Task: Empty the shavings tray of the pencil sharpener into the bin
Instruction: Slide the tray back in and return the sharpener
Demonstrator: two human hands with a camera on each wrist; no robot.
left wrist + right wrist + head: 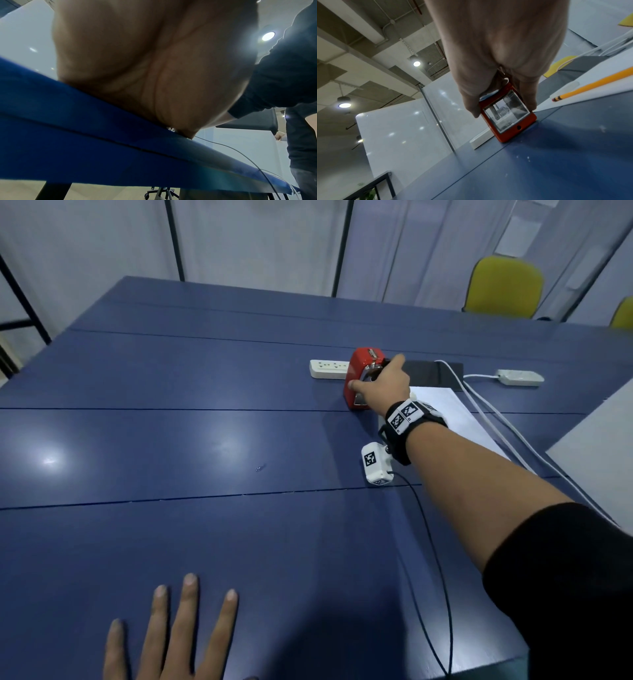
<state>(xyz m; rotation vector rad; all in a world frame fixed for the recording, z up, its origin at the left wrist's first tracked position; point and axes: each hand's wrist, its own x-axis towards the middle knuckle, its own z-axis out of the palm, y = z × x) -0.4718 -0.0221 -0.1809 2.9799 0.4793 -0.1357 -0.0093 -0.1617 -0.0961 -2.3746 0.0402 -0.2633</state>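
A red pencil sharpener (358, 371) stands on the blue table (205, 440), far right of centre. My right hand (380, 383) grips its body, thumb on the left side and fingers over the top. In the right wrist view the right hand (501, 94) straddles the sharpener (510, 121), whose clear shavings tray (506, 113) sits closed in its front face. My left hand (171, 631) lies flat on the table near the front edge, fingers straight and spread. The left wrist view shows only its palm (145, 67) pressed on the table. No bin is in view.
A white power strip (327, 369) lies just left of the sharpener, another (520, 377) to the far right with white cables. A white sheet (455, 412) and a yellow pencil (590, 86) lie right of the sharpener. Yellow chairs (503, 287) stand beyond the table.
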